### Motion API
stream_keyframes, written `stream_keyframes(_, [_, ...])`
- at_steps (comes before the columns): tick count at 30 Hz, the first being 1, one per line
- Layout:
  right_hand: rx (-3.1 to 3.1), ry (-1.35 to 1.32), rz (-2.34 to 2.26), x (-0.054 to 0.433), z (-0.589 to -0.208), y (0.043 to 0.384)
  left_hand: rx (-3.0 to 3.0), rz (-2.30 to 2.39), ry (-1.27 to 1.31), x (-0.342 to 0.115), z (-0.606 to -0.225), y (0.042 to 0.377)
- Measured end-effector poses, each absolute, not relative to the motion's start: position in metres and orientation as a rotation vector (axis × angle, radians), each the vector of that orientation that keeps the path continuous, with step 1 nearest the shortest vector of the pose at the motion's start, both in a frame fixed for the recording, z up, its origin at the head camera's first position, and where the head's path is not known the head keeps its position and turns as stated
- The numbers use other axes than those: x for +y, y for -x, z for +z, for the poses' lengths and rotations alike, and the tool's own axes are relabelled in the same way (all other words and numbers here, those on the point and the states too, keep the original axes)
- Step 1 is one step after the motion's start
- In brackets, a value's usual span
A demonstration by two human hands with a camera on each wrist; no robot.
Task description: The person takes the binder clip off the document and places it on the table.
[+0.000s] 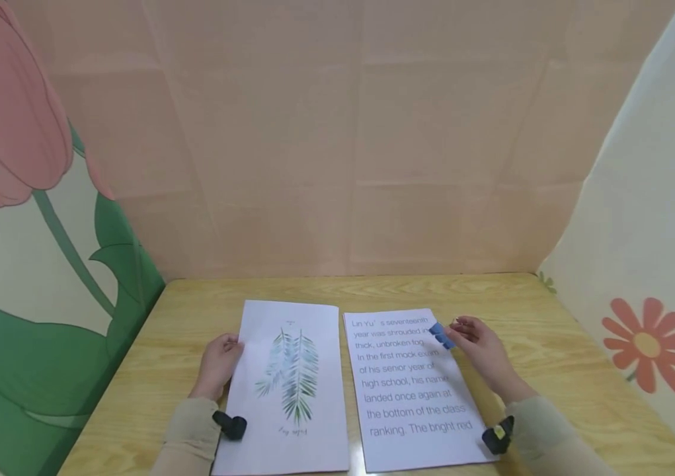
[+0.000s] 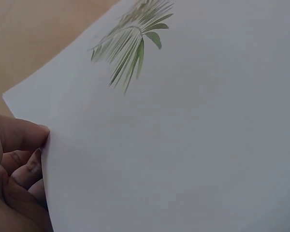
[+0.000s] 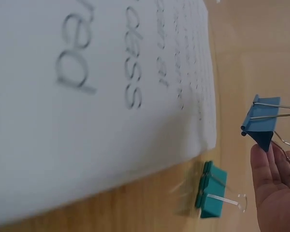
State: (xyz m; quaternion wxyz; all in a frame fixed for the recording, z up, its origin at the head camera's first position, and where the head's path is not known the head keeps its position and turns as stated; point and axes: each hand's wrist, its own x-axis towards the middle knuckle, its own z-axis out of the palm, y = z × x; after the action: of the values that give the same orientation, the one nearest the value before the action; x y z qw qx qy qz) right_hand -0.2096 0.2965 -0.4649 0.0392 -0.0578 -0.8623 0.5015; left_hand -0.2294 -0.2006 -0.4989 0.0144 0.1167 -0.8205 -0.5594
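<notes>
My left hand [image 1: 219, 363] pinches the left edge of a white sheet [image 1: 322, 410] printed with green palm fronds. In the left wrist view, the thumb and a finger meet at that paper's edge, which bends slightly. Over the upper right edge of a text page [image 1: 408, 453], my right hand [image 1: 480, 347] holds a blue binder clip [image 3: 266, 116]. Its wire handles are visible in the right wrist view, and the fingers sit below the clip's body. A teal binder clip [image 3: 213, 191] lies on the table beside the page.
Both papers lie side by side on a wood-grain table [image 1: 153, 377], with a narrow gap between them. A plain pinkish cloth [image 1: 349, 145] hangs behind the table. Flower-printed panels [image 1: 646, 251] stand at the left and right.
</notes>
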Motion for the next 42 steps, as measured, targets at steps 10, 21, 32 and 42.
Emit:
stream_keyframes(10, [-2.687, 0.251, 1.488, 0.333, -0.472, 0.192, -2.57, -1.729, -0.366, -0.201, -0.498, 0.229])
stream_keyframes(21, [-2.81, 0.36, 1.406, 0.35, -0.48, 0.186, -2.571, -1.725, -0.391, -0.2, -0.497, 0.228])
stream_keyframes(32, [-2.836, 0.397, 1.395, 0.358, -0.485, 0.189, -2.571, -1.733, -0.396, -0.198, -0.499, 0.23])
stream_keyframes(42, [-2.887, 0.322, 1.373, 0.361, -0.487, 0.193, -2.582, -1.701, -0.368, -0.201, -0.498, 0.227])
